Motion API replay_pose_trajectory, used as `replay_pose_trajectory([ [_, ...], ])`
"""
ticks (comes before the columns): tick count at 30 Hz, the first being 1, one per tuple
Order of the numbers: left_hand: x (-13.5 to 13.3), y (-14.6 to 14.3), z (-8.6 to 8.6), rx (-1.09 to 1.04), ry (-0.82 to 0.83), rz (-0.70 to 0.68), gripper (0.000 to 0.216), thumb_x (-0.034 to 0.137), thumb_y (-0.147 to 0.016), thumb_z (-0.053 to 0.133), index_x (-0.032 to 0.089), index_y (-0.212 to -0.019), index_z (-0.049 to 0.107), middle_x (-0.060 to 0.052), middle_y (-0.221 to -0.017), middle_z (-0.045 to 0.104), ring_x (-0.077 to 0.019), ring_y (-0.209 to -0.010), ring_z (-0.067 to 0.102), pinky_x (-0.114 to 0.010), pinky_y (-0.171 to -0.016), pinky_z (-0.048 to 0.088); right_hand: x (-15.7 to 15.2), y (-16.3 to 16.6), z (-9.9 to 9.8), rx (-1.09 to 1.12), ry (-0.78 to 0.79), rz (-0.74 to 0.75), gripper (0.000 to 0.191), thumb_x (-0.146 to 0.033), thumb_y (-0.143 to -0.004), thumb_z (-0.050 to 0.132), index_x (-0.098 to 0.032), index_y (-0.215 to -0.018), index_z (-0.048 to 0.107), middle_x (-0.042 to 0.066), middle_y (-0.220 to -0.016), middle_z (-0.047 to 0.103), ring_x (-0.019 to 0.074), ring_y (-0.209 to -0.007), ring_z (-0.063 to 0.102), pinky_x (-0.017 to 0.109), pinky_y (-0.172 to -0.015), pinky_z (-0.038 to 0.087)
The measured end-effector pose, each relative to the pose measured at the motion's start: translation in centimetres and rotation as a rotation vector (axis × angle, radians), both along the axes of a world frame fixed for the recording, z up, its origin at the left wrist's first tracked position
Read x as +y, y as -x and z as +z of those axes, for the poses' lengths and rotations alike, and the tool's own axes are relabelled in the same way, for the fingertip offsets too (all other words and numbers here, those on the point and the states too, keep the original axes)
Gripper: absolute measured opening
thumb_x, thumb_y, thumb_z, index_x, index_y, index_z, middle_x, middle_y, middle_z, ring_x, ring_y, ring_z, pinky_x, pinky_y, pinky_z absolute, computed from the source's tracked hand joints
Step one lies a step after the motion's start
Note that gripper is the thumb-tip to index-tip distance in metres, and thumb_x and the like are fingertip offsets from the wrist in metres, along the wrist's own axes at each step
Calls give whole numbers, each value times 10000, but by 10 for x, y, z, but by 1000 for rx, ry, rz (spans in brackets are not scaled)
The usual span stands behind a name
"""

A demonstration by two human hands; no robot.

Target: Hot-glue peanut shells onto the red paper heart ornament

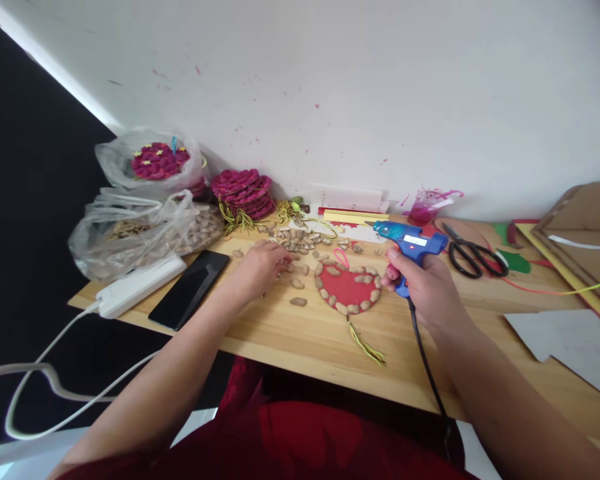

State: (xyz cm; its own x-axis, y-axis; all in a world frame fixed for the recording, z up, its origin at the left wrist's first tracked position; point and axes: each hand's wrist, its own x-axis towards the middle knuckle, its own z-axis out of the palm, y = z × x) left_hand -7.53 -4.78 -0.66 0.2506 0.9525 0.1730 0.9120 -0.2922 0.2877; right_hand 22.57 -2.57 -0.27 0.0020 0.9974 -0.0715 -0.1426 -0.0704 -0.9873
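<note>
1. The right hand [427, 283] was wrapped around the handle of a blue glue gun [414, 241], its nozzle aimed toward the desk's left side.
2. From the handle, a black cord [423, 353] ran down to the front edge of the desk [290, 340].
3. The left hand [263, 267] hovered low or rested at loose peanuts [297, 284], fingers bent downward; whether they pinched one, I could not tell.
4. Between the desk's front and back edges lay a red disc [347, 287], peanuts set around its rim, its yellow-and-black tassel [365, 343] trailing toward the front edge.
5. A peanut pile [303, 239] sat nearer the back edge.
6. A phone [190, 290] lay by the front edge, near the left corner, just beside a white power strip [143, 285].
7. Black-handled scissors [475, 257] lay right of the glue gun, toward the back edge.
</note>
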Motion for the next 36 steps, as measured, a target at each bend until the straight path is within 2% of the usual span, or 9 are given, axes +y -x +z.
replay_pose_trajectory([
  [4,0,-1,-1,-6,41,-8,88,198,-928,636,186,-933,723,-84,-996,755,-252,-1023,655,-383,-969,495,-1,0,0,23,-7,8,402,-477,-684,916,-200,-763,635,-42,-561,583,114,-494,578,223,-453,446],
  [7,0,1,0,-34,33,12,121,263,-945,626,198,-910,722,-69,-948,758,-242,-984,662,-374,-939,498,-2,1,1,41,-3,17,384,-462,-694,915,-205,-782,644,-45,-563,576,115,-505,575,219,-453,449],
  [11,12,1,4,-38,-20,29,197,210,-951,552,185,-938,746,-84,-953,754,-245,-994,667,-381,-955,502,-1,0,0,36,-7,25,396,-471,-692,915,-200,-746,631,-42,-559,573,119,-511,588,218,-456,458],
  [17,30,-7,3,13,25,51,173,113,-852,607,170,-920,755,-102,-974,750,-267,-1016,661,-392,-963,497,2,0,-2,15,-1,1,427,-497,-667,922,-197,-736,625,-44,-553,580,108,-487,571,217,-455,446],
  [21,29,-1,0,-16,48,54,90,212,-877,660,183,-885,745,-70,-890,753,-235,-909,672,-334,-851,500,1,1,1,15,-1,-1,447,-506,-646,930,-195,-741,624,-46,-546,579,108,-478,575,213,-451,439],
  [24,28,8,1,-41,49,100,180,300,-928,625,182,-875,749,-69,-864,759,-225,-821,673,-328,-781,488,0,1,2,5,-1,-3,456,-517,-641,929,-193,-736,622,-42,-548,585,113,-477,586,215,-446,440],
  [27,27,11,2,-74,24,125,192,249,-928,585,185,-887,761,-70,-903,776,-228,-858,687,-330,-810,489,0,1,1,6,2,-12,451,-509,-644,930,-192,-739,624,-42,-547,583,111,-474,582,214,-444,443],
  [30,26,5,1,-83,34,123,169,184,-871,610,196,-920,772,-55,-931,787,-219,-876,699,-314,-813,498,1,0,0,12,-5,-13,436,-496,-662,925,-196,-764,625,-46,-548,580,107,-475,576,214,-451,451],
  [36,26,-12,-2,-8,70,147,112,260,-858,684,193,-900,764,-62,-887,786,-236,-840,698,-333,-785,509,1,0,-2,12,-10,-4,397,-462,-700,903,-197,-800,624,-52,-556,577,106,-488,577,216,-458,458],
])
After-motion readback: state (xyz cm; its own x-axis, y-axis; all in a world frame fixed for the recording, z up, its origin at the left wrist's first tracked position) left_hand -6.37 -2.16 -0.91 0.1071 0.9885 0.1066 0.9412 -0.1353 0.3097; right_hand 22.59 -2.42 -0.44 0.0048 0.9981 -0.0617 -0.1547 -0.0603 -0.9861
